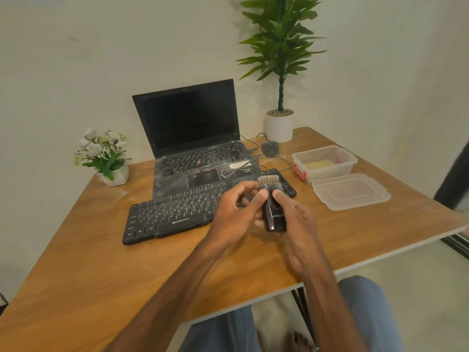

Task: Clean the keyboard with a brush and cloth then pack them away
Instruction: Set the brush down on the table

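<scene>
The left hand [234, 215] and right hand [298, 224] clasp the brush [273, 212], bristles toward 12 o'clock; the Zebronics keyboard [172, 214], long axis 8-to-2, lies at their 9 o'clock, nearer the left

We see a plain, pale wall [76, 59] behind a wooden desk [101, 262] with a warm brown grain and a thin light edge band. Soft, even light fills the room. At the desk's far right corner stands a tall green plant [280, 41] in a white pot [279, 128]. Near the far left edge sits a small pot of white flowers [104, 153]. Below the desk's near edge we see a pale floor [406, 270] and a dark desk leg [300, 301]. A dark frame [454, 179] rises at the right.
</scene>
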A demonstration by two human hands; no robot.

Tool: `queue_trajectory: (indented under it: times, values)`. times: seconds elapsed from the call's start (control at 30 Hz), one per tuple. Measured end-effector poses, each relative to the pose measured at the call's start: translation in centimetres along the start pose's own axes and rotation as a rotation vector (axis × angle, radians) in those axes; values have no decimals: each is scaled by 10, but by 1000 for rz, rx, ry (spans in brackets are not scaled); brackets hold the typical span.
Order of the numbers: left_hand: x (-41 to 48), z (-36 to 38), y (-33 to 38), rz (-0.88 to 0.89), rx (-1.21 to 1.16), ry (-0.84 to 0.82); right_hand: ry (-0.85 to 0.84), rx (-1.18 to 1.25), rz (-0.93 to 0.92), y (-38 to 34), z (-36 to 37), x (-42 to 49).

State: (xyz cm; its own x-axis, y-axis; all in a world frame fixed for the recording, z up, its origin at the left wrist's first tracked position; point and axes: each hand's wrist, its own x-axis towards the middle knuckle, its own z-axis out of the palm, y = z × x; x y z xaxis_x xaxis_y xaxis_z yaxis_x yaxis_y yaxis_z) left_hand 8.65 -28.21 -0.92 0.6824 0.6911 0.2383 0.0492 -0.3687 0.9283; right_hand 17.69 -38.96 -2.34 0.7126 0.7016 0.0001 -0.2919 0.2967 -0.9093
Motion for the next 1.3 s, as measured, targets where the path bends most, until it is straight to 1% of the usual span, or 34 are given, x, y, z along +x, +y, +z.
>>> queue_trajectory:
  times: [0.13,0.23,0.3,0.43,0.57,0.63,0.77,0.87,0.97,1.07,1.23,1.3]
  values:
    - [1,3,5,21,68,-79,11,-11,27,-1,1,-1]
    - [8,6,5,34,85,-94,-12,81,2,-2,-5,1]
    - [14,9,3,19,41,-102,-27,133,-24,-4,-9,2]
    - [20,24,4,-40,-162,-138,-66,162,-27,-5,-16,6]
    - [22,39,-1,-60,-217,-123,-77,215,-18,-9,-28,7]
    - [23,45,-7,-38,-179,-89,-18,199,-24,-13,-37,8]
    - [22,58,-27,129,155,-45,177,133,-91,-21,-65,14]
    - [21,67,-41,246,297,-102,353,147,-157,-30,-93,16]
    - [20,71,-46,291,383,-145,475,155,-166,-39,-112,16]
    - [19,71,-47,307,403,-136,526,176,-142,-44,-125,16]
    - [17,69,-48,307,421,-157,515,-74,-134,-40,-138,13]
    - [17,69,-48,304,428,-163,521,-126,-149,-39,-141,12]
